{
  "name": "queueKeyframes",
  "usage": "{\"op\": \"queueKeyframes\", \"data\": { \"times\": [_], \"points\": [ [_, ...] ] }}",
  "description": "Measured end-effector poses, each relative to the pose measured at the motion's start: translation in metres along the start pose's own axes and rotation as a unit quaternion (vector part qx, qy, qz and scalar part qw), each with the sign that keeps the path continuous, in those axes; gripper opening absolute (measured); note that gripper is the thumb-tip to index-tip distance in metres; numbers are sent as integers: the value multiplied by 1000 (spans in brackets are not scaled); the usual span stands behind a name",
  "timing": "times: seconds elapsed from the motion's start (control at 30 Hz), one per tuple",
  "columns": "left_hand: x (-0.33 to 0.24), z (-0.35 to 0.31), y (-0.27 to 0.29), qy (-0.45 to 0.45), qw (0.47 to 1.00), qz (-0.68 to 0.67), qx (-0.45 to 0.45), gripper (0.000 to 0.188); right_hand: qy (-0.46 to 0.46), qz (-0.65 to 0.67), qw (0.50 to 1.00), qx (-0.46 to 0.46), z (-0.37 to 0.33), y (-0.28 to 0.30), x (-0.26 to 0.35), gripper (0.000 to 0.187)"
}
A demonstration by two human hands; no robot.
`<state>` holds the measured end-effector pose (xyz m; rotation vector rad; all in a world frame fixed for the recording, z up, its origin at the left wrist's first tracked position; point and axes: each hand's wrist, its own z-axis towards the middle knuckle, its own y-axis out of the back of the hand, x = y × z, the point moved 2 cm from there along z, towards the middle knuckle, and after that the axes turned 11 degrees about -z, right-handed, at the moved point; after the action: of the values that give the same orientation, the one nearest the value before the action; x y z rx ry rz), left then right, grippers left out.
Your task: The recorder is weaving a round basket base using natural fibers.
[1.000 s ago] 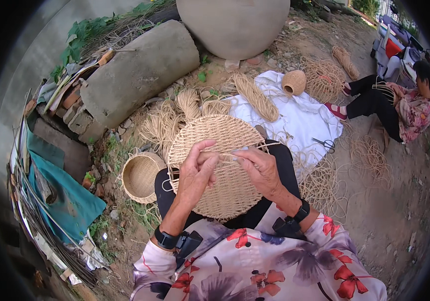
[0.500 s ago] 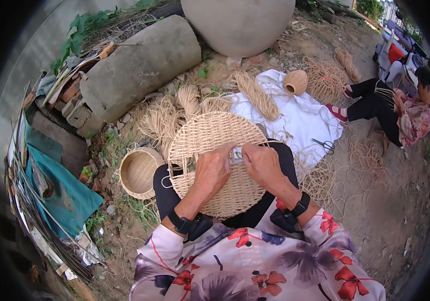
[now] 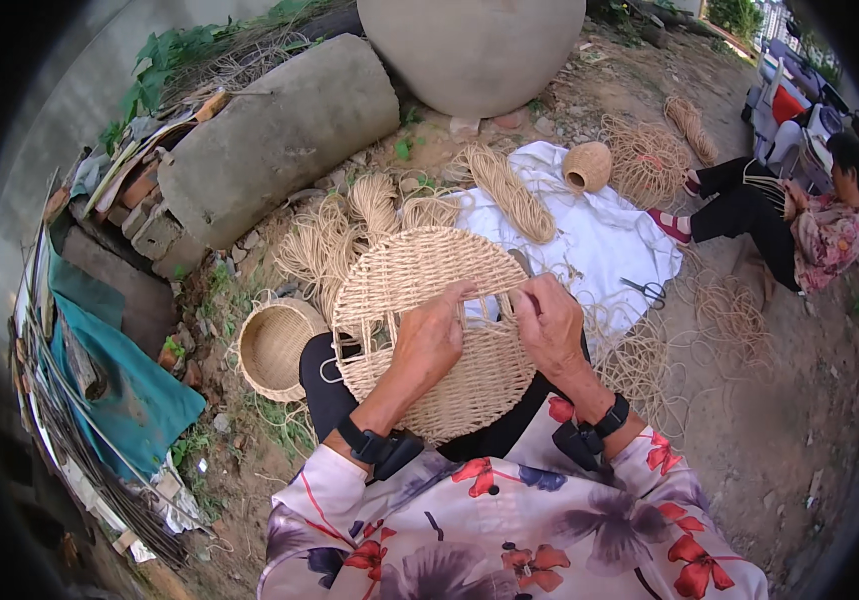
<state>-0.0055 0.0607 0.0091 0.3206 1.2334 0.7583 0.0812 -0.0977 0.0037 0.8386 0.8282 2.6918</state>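
Note:
A round panel woven from tan cord (image 3: 419, 270) lies across my lap. An open slot with bare cords crossing it runs across its middle. My left hand (image 3: 429, 335) rests over the slot's middle, fingers closed on the weave by the upper band. At the right end of the slot my right hand (image 3: 549, 325) is closed, thumb and forefinger pinching a cord by the panel's edge; the fingers hide most of that cord. A loose loop of cord (image 3: 329, 370) sticks out at the panel's left side.
Left of my knee stands a small round basket (image 3: 252, 370). Ahead lie cord bundles (image 3: 374, 205) and a white cloth (image 3: 649, 250) bearing scissors (image 3: 653, 292), a cord hank (image 3: 507, 195) and a woven vase (image 3: 589, 165). Another person (image 3: 829, 240) sits at right, holding cords.
My right hand has shifted right from the slot to the panel's right edge, and its wrist has turned. My left hand stays nearly where it was.

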Motion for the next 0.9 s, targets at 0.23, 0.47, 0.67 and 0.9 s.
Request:
{"op": "queueKeyframes", "data": {
  "times": [0.23, 0.47, 0.67, 0.9],
  "points": [
    [22, -30, 48, 228, 912, -335, -57, 32, -158, 32, 983, 87, -34, -8, -44, 19],
    [34, -75, 67, 87, 993, 5, -82, 18, -199, 35, 962, 182, -28, -2, -32, 10],
    [34, -76, 79, 297, 771, -553, -106, 15, 68, -136, 982, 111, -15, -14, 3, 15],
    [32, -86, 87, 254, 797, -542, -80, 20, 173, -173, 945, 217, 2, -10, 21, 16]
  ]
}}
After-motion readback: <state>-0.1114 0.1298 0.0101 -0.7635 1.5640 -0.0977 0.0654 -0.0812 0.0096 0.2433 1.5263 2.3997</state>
